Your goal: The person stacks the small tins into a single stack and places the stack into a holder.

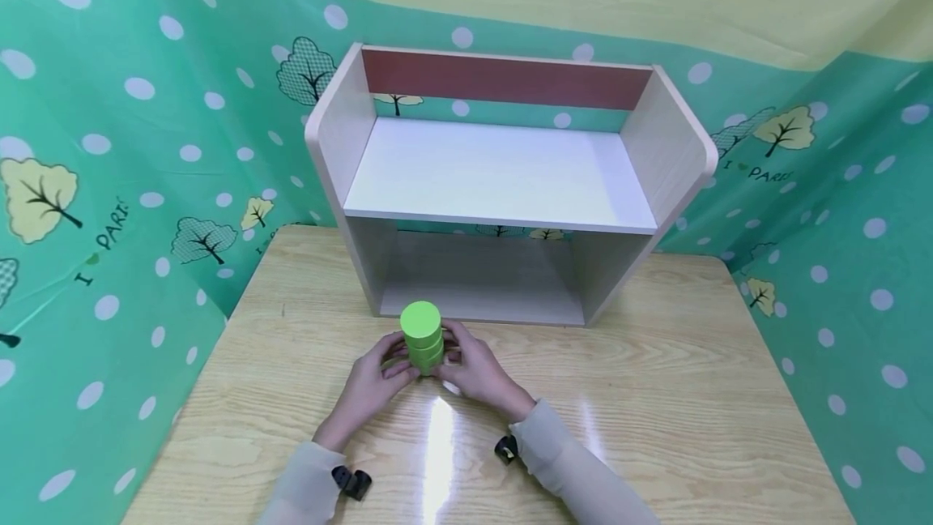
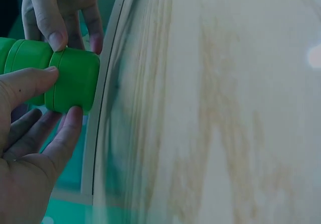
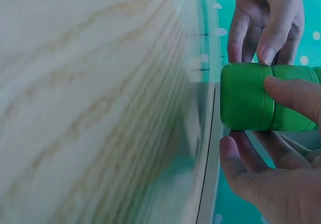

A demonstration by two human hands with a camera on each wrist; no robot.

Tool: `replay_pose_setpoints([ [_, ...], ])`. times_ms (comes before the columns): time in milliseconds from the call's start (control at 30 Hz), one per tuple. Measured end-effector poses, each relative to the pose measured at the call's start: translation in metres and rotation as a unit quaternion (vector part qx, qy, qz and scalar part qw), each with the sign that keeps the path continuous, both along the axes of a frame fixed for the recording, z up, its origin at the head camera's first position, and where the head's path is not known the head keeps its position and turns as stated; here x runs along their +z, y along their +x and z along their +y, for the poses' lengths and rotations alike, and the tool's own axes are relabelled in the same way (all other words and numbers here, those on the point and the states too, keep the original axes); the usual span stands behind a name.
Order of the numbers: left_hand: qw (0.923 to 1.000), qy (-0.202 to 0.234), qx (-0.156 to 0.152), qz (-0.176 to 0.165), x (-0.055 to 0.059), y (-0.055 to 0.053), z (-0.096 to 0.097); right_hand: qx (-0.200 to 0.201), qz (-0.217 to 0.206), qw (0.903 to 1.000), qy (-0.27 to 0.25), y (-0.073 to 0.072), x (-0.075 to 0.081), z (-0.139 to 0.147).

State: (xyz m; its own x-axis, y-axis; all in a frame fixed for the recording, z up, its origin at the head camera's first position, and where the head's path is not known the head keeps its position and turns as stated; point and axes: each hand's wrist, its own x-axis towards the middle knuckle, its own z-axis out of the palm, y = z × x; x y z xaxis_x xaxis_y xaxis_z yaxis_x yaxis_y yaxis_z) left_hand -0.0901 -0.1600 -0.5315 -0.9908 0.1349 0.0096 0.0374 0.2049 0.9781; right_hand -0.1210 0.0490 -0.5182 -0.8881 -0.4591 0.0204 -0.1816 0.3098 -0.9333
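Note:
A stack of bright green, rounded cylinders [image 1: 421,330] stands on the table in front of the shelf, each piece flush on the one below. My left hand [image 1: 370,383] holds its lower part from the left, with thumb and fingertips around it. From the right, my right hand [image 1: 479,369] grips the same stack low down. In the left wrist view, the bottom cylinder [image 2: 75,81] shows a thin seam and rounded edge near the table. The right wrist view shows thumb and fingers on either side of the green cylinder [image 3: 246,97].
A two-level wooden shelf unit [image 1: 503,177] with a white middle board stands behind the stack, close to it. The pale wood table [image 1: 692,395] spreads out on both sides. A green dotted curtain [image 1: 131,225] surrounds the table at the back and sides.

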Motion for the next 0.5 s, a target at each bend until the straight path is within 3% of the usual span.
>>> replay_pose_setpoints([
  [500, 0.9996, 0.004, -0.028, 0.004, 0.003, -0.003, 0.014, -0.009, 0.002, 1.0, -0.002, 0.005, 0.004, 0.019],
])
